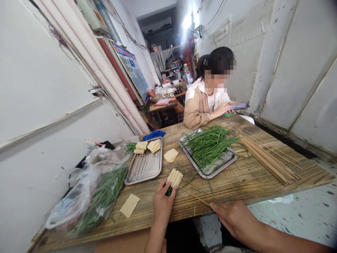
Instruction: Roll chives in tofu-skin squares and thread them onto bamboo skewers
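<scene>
Fingers [173,194] on pale, green-stuffed rolls [174,177]

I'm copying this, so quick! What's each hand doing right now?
Left hand: closed, holding a row of pale rolls.
Right hand: closed, holding the end of a thin stick.

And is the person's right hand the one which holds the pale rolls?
No, the left hand holds the pale rolls, while the right hand pinches the end of a wooden skewer.
</scene>
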Available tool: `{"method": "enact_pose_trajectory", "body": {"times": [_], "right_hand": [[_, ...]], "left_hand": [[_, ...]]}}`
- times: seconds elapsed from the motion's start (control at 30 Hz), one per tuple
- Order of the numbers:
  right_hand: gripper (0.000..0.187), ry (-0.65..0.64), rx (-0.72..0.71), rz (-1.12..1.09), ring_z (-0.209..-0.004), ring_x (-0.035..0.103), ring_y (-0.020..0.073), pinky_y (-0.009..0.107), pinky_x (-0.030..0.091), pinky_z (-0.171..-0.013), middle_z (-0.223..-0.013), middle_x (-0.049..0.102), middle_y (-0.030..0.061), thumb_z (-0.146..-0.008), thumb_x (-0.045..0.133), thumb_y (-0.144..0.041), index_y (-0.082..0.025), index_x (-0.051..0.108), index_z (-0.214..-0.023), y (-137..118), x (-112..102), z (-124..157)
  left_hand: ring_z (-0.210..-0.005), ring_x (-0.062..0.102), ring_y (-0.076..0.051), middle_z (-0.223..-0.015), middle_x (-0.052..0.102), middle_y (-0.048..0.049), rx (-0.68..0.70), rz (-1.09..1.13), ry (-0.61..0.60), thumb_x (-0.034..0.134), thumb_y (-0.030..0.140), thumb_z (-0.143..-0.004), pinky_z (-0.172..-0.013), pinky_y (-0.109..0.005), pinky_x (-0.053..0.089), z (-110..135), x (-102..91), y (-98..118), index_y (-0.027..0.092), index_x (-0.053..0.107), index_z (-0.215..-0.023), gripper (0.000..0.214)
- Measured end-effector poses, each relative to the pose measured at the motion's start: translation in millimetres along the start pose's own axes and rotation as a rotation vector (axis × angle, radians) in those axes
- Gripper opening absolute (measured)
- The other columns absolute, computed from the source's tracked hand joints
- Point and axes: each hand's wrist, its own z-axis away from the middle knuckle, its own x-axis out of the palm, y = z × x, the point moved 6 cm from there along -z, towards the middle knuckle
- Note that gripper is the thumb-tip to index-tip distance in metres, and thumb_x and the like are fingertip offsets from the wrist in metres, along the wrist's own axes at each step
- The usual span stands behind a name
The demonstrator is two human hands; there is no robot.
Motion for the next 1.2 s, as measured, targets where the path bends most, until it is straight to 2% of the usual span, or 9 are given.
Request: {"method": "enact_pose_trajectory", "body": {"times": [0.17, 0.37, 0.43, 0.5, 0.57, 0.7, 0.8, 1.2], "right_hand": [[0.040, -0.105, 0.027, -0.028, -0.072, 0.066, 0.0163, 0.023, 0.048, -0.065, -0.085, 0.071, 0.0093, -0.081, 0.042, -0.010, -0.015, 0.061, -0.116, -4.5, -2.3, -5.8], [0.040, -0.206, 0.072, 0.062, -0.070, 0.065, 0.0175, 0.024, 0.043, -0.059, -0.083, 0.070, 0.0097, -0.074, 0.047, -0.009, -0.015, 0.062, -0.111, -13.4, 1.6, -11.5], [0.051, -0.257, 0.071, 0.144, -0.064, 0.064, 0.0187, 0.025, 0.039, -0.053, -0.079, 0.070, 0.0093, -0.067, 0.053, -0.009, -0.013, 0.058, -0.118, -16.1, 8.0, -12.9], [0.071, -0.292, 0.082, 0.226, -0.056, 0.062, 0.0192, 0.026, 0.035, -0.047, -0.074, 0.069, 0.0079, -0.059, 0.057, -0.007, -0.011, 0.048, -0.130, -17.2, 13.1, -16.4], [0.083, -0.306, 0.083, 0.261, -0.057, 0.063, 0.0195, 0.026, 0.034, -0.046, -0.076, 0.069, 0.0076, -0.057, 0.058, -0.005, -0.011, 0.038, -0.138, -18.6, 14.9, -22.7], [0.069, -0.323, 0.015, 0.227, -0.068, 0.066, 0.0210, 0.027, 0.037, -0.051, -0.089, 0.070, 0.0095, -0.066, 0.053, -0.005, -0.013, 0.044, -0.134, -24.1, 12.1, -34.7], [0.060, -0.307, -0.024, 0.191, -0.072, 0.066, 0.0201, 0.027, 0.040, -0.055, -0.090, 0.070, 0.0101, -0.071, 0.050, -0.007, -0.013, 0.049, -0.131, -26.1, 6.3, -35.4], [0.053, -0.275, 0.019, 0.130, -0.076, 0.066, 0.0193, 0.025, 0.042, -0.060, -0.094, 0.071, 0.0108, -0.076, 0.047, -0.006, -0.013, 0.052, -0.128, -21.5, 4.3, -38.9]], "left_hand": [[-0.097, 0.066, -0.024, -0.108, 0.068, -0.0129, -0.013, 0.000, -0.012, 0.064, 0.040, -0.075, -0.091, -0.041, 0.052, -0.1, -0.3, -0.2, 0.017, 0.073, -0.092, 0.030], [-0.094, 0.067, -0.023, -0.107, 0.069, -0.0121, -0.009, 0.024, 0.004, 0.066, 0.039, -0.074, -0.090, -0.040, 0.053, -0.1, -0.6, -0.9, 0.018, 0.073, -0.092, 0.029], [-0.096, 0.067, -0.024, -0.108, 0.069, -0.0125, -0.014, 0.013, 0.001, 0.066, 0.039, -0.074, -0.091, -0.041, 0.052, 0.2, -0.2, -1.4, 0.018, 0.072, -0.093, 0.029], [-0.097, 0.066, -0.024, -0.109, 0.068, -0.0129, -0.020, 0.002, -0.002, 0.065, 0.040, -0.074, -0.092, -0.042, 0.051, 0.5, 0.1, -1.8, 0.017, 0.072, -0.093, 0.030], [-0.098, 0.066, -0.024, -0.109, 0.068, -0.0135, -0.019, 0.002, -0.007, 0.064, 0.040, -0.075, -0.093, -0.042, 0.051, 0.6, 0.7, -1.9, 0.016, 0.072, -0.093, 0.031], [-0.099, 0.066, -0.025, -0.109, 0.068, -0.0144, -0.019, 0.008, -0.019, 0.063, 0.041, -0.075, -0.094, -0.043, 0.050, 1.1, 2.7, -3.4, 0.015, 0.072, -0.094, 0.033], [-0.098, 0.066, -0.025, -0.108, 0.069, -0.0141, -0.029, 0.006, -0.007, 0.064, 0.040, -0.075, -0.092, -0.043, 0.051, 1.3, 2.9, -4.9, 0.016, 0.073, -0.092, 0.031], [-0.095, 0.068, -0.024, -0.105, 0.070, -0.0121, -0.035, 0.010, -0.053, 0.064, 0.037, -0.073, -0.091, -0.040, 0.053, -5.5, 0.8, -0.9, 0.017, 0.073, -0.090, 0.028]]}}
